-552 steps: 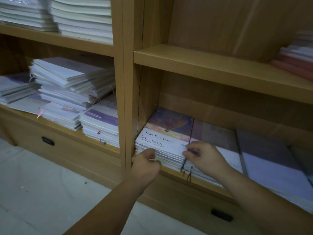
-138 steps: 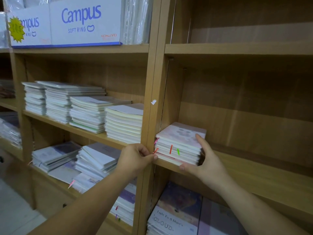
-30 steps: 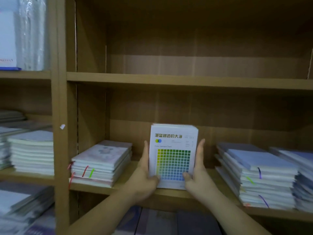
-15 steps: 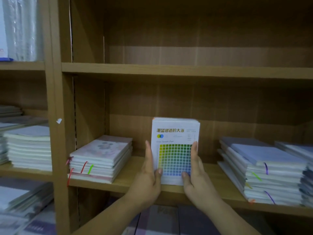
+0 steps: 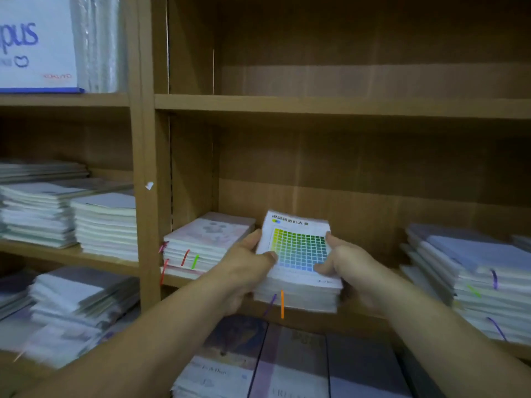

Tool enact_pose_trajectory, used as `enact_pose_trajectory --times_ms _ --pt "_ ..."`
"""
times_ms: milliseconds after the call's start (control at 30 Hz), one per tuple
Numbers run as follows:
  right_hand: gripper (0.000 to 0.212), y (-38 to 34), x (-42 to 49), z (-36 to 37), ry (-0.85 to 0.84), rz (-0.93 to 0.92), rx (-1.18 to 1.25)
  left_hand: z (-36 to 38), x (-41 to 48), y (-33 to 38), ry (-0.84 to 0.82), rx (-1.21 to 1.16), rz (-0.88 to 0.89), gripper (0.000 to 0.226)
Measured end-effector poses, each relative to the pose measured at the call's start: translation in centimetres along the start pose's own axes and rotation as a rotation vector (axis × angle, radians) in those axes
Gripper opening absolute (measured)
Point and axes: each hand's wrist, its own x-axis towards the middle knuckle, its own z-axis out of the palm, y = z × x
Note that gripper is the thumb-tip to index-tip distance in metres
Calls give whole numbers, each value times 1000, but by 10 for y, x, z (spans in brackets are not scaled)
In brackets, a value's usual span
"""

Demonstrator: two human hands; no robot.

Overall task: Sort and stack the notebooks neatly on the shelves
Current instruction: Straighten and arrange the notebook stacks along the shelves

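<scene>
Notebooks (image 5: 298, 254) with a colour-grid cover form one tilted stack clasped between both hands, left hand (image 5: 247, 268) and right hand (image 5: 350, 268) gripping opposite sides, thumbs on top. Just left of the grip lies a pink stack (image 5: 207, 242), and well right a blue stack (image 5: 474, 277), both on the shelf (image 5: 310, 320).

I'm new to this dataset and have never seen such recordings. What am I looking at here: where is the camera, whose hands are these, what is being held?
No machine here: a person works with bare hands. The single camera sits on their head, looking forward and down, so the arms enter from below. The left hand and right hand grip a colour-grid notebook stack from either side, thumbs on its cover, at the wooden shelf. A pink stack lies left of it, bluish stacks right.
</scene>
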Motion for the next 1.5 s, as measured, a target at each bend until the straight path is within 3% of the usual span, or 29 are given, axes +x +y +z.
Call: enact_pose_trajectory --times_ms 67,167,267,367,467,533,600,667,733,767,867,1067,1267,1500 --pt "88 4 -1 13 -42 42 55 -7 -1 -9 24 -10 -61 25" --pt "86 10 5 28 -43 39 102 -14 -1 -17 106 -107 -111 25" --pt "51 9 9 33 -8 48 83 -19 1 -22 218 -37 -69 30" --pt "33 5 10 34 18 86 43 -25 -10 -28 228 102 33 28" --pt "43 5 7 36 26 70 1 -31 -32 -52 95 206 229 21" --pt "43 5 -1 37 27 -9 -55 -39 -41 -68 23 354 356 66" --pt "40 9 -12 37 33 -110 -90 -47 -37 -73 71 455 424 78" --pt "52 16 -25 36 0 -216 -169 -52 -32 -73 104 482 408 67" --pt "69 24 -36 36 -31 -304 -272 -55 -29 -77 135 541 359 24" --pt "73 30 -38 37 -26 -341 -298 -56 -28 -83 152 565 345 22" --pt "67 38 -31 40 59 -370 -310 -60 -26 -100 138 573 316 39" --pt "60 36 -11 59 142 -381 -282 -64 -14 -94 218 583 254 41" --pt "90 38 -4 59 92 -384 -328 -69 -11 -94 345 579 133 50" --pt "81 44 -1 64 159 -401 -301 -73 -5 -101 333 457 152 53"
